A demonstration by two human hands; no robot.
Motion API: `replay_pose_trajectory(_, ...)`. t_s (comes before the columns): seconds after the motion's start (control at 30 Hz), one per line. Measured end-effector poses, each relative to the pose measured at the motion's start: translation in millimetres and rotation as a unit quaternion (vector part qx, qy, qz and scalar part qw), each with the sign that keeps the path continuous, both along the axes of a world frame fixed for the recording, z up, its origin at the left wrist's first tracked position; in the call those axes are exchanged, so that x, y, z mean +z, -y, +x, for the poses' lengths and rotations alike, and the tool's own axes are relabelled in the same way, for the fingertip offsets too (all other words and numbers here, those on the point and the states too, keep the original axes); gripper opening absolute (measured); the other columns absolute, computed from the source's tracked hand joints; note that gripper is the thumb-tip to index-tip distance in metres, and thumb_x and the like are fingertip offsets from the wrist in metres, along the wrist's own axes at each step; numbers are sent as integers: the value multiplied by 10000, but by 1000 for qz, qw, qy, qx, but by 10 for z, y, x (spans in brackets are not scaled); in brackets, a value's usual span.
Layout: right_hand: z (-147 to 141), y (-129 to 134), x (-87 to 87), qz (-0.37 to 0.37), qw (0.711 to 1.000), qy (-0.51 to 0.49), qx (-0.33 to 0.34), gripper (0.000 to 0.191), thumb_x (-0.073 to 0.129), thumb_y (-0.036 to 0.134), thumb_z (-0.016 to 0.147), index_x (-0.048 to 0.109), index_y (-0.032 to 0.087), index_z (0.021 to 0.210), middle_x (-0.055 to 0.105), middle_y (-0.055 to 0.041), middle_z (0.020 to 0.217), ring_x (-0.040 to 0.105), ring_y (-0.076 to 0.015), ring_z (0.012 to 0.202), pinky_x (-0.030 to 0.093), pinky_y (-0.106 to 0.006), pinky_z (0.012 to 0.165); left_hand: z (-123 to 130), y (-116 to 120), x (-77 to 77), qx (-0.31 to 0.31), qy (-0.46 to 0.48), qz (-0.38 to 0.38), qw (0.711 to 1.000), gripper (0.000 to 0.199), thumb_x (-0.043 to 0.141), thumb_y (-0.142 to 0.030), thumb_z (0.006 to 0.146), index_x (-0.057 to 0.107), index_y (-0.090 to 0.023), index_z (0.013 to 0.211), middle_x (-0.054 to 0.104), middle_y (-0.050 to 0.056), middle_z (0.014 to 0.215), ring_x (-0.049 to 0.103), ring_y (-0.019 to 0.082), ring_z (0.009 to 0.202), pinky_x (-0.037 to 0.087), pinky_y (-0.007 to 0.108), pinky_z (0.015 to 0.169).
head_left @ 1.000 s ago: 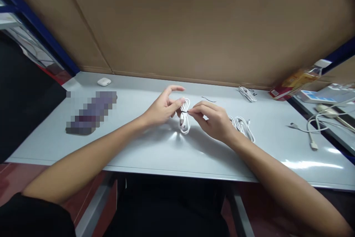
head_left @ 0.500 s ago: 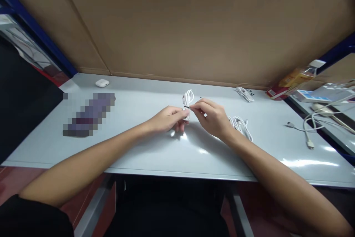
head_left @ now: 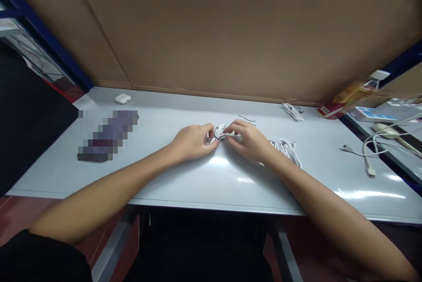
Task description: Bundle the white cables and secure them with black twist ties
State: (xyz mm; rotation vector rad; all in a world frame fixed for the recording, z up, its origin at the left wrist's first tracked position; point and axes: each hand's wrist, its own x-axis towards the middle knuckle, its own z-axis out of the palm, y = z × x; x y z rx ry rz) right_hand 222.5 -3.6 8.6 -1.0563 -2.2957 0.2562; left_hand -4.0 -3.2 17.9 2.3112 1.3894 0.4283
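Note:
A coiled white cable (head_left: 220,131) with a black twist tie round its middle is low over the desk or resting on it; I cannot tell which. The thumb and forefinger of my left hand (head_left: 194,141) close round its left side. From the right, the bent fingertips and thumb of my right hand (head_left: 245,139) meet the coil beside the tie. Part of the coil is hidden by my fingers. Close by my right forearm lies another white cable bundle (head_left: 285,148), partly covered by the arm.
Black twist ties (head_left: 246,119) lie behind my right hand. Farther back are a tied cable (head_left: 292,111) and a tilted drink bottle (head_left: 349,95). Loose cables (head_left: 371,152) trail over the desk's right edge. A white earbud case (head_left: 123,98) and a pixelated dark object (head_left: 110,134) lie left.
Both hands have brought the coiled cable down toward the desk, and it now lies flatter. My right fingers have left their pinch at the tie for the coil's right side.

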Motion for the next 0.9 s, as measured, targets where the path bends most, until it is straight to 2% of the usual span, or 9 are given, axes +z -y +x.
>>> replay_pose_trajectory(0.07,90,-39,91,-9,998,-26,-53,95,585,157,865,664,208,854,696,-53,874,616,-197,758,465,-323,680,11,-3,-17,0,11,-6,1000,239,583,-486,873,571,-255,935,656,6,715,588,227,674,313,317,614)
replay_pose_trajectory(0.17,262,-117,229,-24,991,-43,-122,88,560,156,807,602,218,760,646,-9,714,547,-171,629,395,-303,591,17,-26,-12,21,11,-20,1000,192,601,-433,843,556,-254,892,657,5,724,595,225,682,322,318,613)
replay_pose_trajectory(0.27,441,-194,319,-46,984,-46,-167,67,564,189,799,599,220,750,655,-8,699,551,-169,613,402,-301,584,-22,-108,22,71,-12,-11,997,162,606,-394,821,541,-249,850,674,21,757,612,240,717,327,323,608)
replay_pose_trajectory(0.4,631,-276,354,-70,977,-25,-198,36,604,226,787,635,216,772,692,-28,742,600,-189,659,427,-309,608,-155,-290,67,147,-46,18,988,164,634,-373,786,535,-243,807,699,45,798,618,258,727,323,332,599)
replay_pose_trajectory(0.57,729,-314,363,-92,978,-2,-189,92,586,272,851,655,216,828,676,-21,746,582,-186,653,410,-311,596,-302,-443,96,182,-77,9,980,186,622,-416,810,550,-246,840,714,58,843,640,278,771,339,334,614)
replay_pose_trajectory(0.73,762,-312,384,-131,976,29,-170,164,538,318,917,664,224,869,644,-7,742,527,-169,617,376,-303,563,-326,-449,97,177,-90,11,980,217,598,-436,849,610,-239,939,727,78,890,647,300,806,385,360,653)
replay_pose_trajectory(0.8,794,-318,391,-145,974,39,-166,182,525,335,937,666,231,886,653,-8,776,525,-167,628,380,-302,568,-319,-438,89,169,-92,29,981,274,592,-434,861,641,-232,1039,728,99,976,651,332,923,435,387,728)
replay_pose_trajectory(0.9,848,-326,411,-170,973,50,-146,204,527,368,957,658,233,877,656,-10,798,532,-164,641,393,-300,575,-303,-421,67,155,-96,78,980,388,579,-430,884,654,-213,1196,684,138,1170,593,372,1145,460,451,930)
